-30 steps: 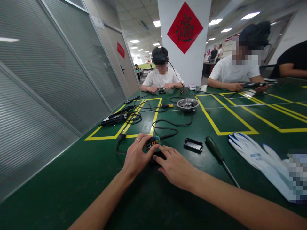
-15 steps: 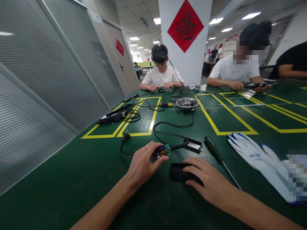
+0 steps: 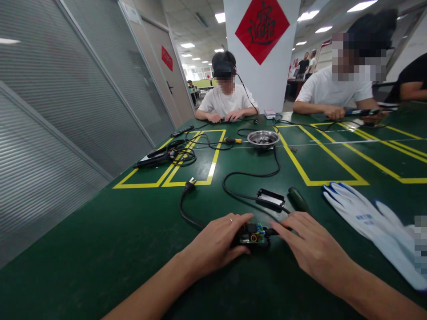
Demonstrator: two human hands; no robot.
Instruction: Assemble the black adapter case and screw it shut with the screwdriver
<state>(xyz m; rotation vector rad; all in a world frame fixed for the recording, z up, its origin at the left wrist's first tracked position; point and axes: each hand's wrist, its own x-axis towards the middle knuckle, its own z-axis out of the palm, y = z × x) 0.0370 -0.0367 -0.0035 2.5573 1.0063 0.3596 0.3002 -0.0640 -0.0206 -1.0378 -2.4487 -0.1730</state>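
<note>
Between my hands is a small green circuit board (image 3: 254,235) with copper coils. It sits at a black plastic case half (image 3: 267,243), mostly hidden beneath it. My left hand (image 3: 218,238) grips the board's left end, thumb in front and fingers behind. The fingers of my right hand (image 3: 310,242) are closed on the black cable (image 3: 274,232) at the board's right end. Just behind lies another black case half (image 3: 271,200) with a white inside. A power plug (image 3: 191,184) on its cord rests to the left. My right hand hides part of the green-handled screwdriver (image 3: 297,199).
White work gloves (image 3: 370,218) lie at the right. Farther back are a metal bowl (image 3: 263,133) with small parts, a yellow-handled screwdriver (image 3: 232,140) and coiled black cables (image 3: 183,155). Yellow tape (image 3: 213,166) marks the green table. Two people in white shirts sit across.
My left hand has moved the circuit board right and nearer, onto the black case half. My right hand has let go of that case half and taken the cable.
</note>
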